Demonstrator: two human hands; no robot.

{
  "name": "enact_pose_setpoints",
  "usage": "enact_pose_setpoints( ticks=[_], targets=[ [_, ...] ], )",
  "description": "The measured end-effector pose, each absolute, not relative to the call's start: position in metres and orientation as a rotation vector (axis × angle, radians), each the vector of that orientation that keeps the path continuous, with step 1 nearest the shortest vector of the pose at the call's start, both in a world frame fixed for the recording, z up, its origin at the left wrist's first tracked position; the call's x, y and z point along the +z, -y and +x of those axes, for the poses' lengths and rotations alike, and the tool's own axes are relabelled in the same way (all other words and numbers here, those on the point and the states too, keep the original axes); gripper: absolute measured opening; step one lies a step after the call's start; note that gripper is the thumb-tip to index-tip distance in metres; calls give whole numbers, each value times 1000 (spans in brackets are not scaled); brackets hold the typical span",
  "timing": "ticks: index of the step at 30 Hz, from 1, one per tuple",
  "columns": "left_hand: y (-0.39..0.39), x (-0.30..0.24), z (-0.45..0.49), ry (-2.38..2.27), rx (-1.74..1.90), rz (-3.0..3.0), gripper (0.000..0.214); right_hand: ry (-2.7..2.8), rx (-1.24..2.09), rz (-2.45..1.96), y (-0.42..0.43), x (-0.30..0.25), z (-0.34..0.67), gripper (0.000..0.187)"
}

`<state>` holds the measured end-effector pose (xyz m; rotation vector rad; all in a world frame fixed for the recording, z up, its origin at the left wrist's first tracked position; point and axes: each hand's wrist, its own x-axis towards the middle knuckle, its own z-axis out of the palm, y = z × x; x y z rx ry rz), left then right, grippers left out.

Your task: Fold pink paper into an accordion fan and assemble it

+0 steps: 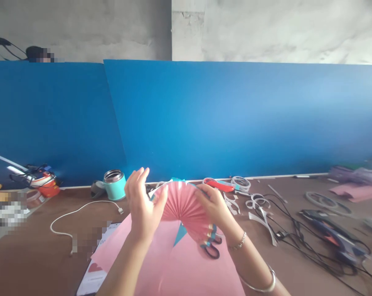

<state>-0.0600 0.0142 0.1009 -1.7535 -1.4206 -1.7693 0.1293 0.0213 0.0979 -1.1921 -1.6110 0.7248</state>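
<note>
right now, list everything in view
paper fan: one, pink, centre
paper sheet: one or more, pink, beneath fan
looped handles: two, black, beside fan
open jar: one, teal, rear left
cable: one, white, left
container: one, orange, far left
red item: one, red, rear
strips: several, white, right
cords: several, black, right
glue gun: one, dark, right
table: one, brown, below
panels: two, blue, behind table
wall: one, grey, rear
others: too blurred to tell
left hand: one, bare, fan's left
right hand: one, bare, holding fan

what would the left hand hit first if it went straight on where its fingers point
Probably the tall, flat blue partition panel: the left hand points upward and seemingly forward, with the panel behind it. Depth is unclear, so a steeper path might pass over the top.
</note>
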Motion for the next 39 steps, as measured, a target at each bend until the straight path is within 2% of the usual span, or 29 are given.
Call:
enact_pose_setpoints(
  ticks=[3, 5, 8, 10, 13, 17, 19, 27, 31, 39],
  targets=[
    [-14, 97, -58, 1434, -2149, -1577, 29, 1358, 732, -1133, -32, 90, 136, 25],
    [-16, 91, -52, 1619, -2424, -1492, 25, 1223, 815, -1092, -38, 84, 140, 29],
    [-19, 81, -36, 2196, -2650, -1526, 35, 1108, 936, -1038, -44, 76, 143, 33],
    [-20, 76, -26, 2411, -2702, -1815, 45, 1085, 980, -1016, -46, 72, 142, 34],
    [-19, 72, -17, 2256, -2854, -2284, 51, 1131, 1028, -995, -46, 72, 139, 34],
    [-21, 70, -20, 2123, -3116, -2278, 49, 1228, 1129, -988, -40, 78, 140, 30],
    [-24, 69, -25, 2133, -3103, -2317, 45, 1225, 1203, -983, -38, 82, 143, 30],
    [-32, 62, -39, 2209, -2635, -2857, 41, 1239, 1365, -909, -40, 81, 150, 44],
    [-35, 57, -42, 2195, -2694, -2969, 39, 1214, 1394, -935, -44, 78, 154, 45],
    [-26, 57, -46, 2318, -2857, -2780, 35, 1185, 1378, -973, -42, 79, 150, 42]
  ],
)
